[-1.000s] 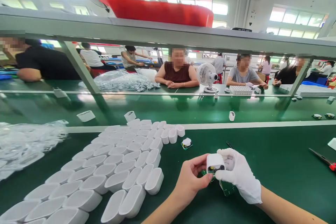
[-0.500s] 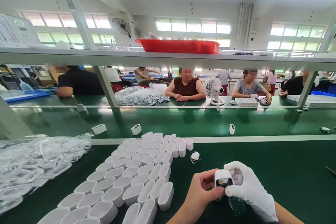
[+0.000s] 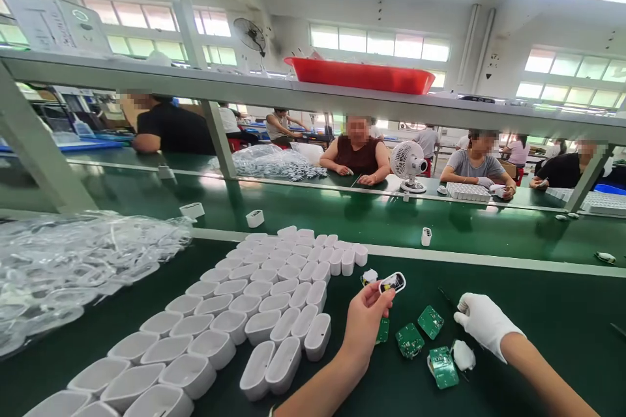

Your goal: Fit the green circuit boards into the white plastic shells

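Observation:
Bare fingers of my left hand (image 3: 366, 316) pinch a white oval housing (image 3: 392, 283) with dark and yellow parts inside, raised over the green table. My right hand (image 3: 484, 320), in a white glove, is at the right with its fingers curled by a thin dark tool (image 3: 447, 298); whether it grips the tool's end is too small to tell. Between my hands lie several green circuit boards (image 3: 409, 340), one beside a white part (image 3: 463, 356). Many white oval housings (image 3: 264, 303) stand in rows left of my left hand.
Clear plastic bags (image 3: 83, 267) cover the far left. A metal shelf frame (image 3: 254, 85) with a red tray (image 3: 359, 75) spans above. Housings sit on the green strip (image 3: 313, 208) beyond the white edge. Across it, people sit near a white fan (image 3: 408, 166).
My hands have moved apart. The left has carried the housing up and leftward; the gloved right hand has let go of it and moved right. The view has tilted, and circuit boards now show.

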A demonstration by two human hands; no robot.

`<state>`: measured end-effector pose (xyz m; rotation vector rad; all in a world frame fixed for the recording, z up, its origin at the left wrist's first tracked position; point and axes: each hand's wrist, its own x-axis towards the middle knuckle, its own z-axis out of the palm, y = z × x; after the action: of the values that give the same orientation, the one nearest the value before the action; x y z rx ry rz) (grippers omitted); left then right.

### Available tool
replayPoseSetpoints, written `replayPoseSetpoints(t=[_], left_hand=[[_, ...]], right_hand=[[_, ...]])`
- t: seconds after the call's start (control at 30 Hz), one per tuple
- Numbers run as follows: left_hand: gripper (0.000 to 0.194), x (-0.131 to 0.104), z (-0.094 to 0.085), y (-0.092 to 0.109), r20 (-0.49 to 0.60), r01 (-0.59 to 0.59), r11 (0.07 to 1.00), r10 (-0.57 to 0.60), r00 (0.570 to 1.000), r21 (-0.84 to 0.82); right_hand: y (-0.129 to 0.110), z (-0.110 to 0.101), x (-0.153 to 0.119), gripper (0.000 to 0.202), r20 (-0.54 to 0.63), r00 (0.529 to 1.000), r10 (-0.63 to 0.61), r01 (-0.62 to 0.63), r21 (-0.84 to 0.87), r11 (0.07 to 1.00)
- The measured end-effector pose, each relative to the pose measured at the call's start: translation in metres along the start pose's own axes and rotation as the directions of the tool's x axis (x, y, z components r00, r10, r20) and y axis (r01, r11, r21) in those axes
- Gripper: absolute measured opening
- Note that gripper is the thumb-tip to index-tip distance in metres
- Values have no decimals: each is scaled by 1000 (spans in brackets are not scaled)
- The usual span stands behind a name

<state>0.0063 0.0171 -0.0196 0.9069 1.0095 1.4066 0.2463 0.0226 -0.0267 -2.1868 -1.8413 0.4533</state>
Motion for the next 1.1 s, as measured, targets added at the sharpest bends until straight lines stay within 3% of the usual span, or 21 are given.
replayPoseSetpoints(t=[0.1,0.2,0.27,0.33,0.4,0.47,0.53,0.7,0.83,1.1], left_hand=[[40,-5,2,3,22,2,1000,-2,1000,3],[43,-10,4,6,43,28,1000,-28,999,2],[42,-13,6,8,67,32,999,-32,997,2],[38,-16,7,9,98,29,999,-31,995,18],[35,-18,9,10,122,54,998,-58,991,42],[33,-20,10,9,132,95,994,-102,986,57],[34,-21,10,9,144,129,989,-139,980,74],[38,-24,9,9,166,169,977,-190,968,131],[37,-24,9,7,194,149,972,-184,964,182],[35,-23,8,2,176,63,967,-109,978,246]], right_hand=[[-3,-1,3,6,-1,1000,-12,12,62,998],[-14,-11,-3,23,95,995,-39,-2,396,918],[-23,-21,-11,29,142,985,-98,-33,712,701],[-33,-29,-19,27,107,985,-135,-50,927,373],[-44,-34,-29,26,60,989,-134,-51,996,66],[-54,-34,-38,28,41,990,-134,-52,995,-80],[-61,-30,-47,31,22,995,-102,-31,996,-87],[-66,-16,-54,39,-100,994,47,99,995,28],[-60,-8,-51,32,-160,987,27,156,981,114],[-58,-8,-51,28,-252,968,-19,251,947,200]])
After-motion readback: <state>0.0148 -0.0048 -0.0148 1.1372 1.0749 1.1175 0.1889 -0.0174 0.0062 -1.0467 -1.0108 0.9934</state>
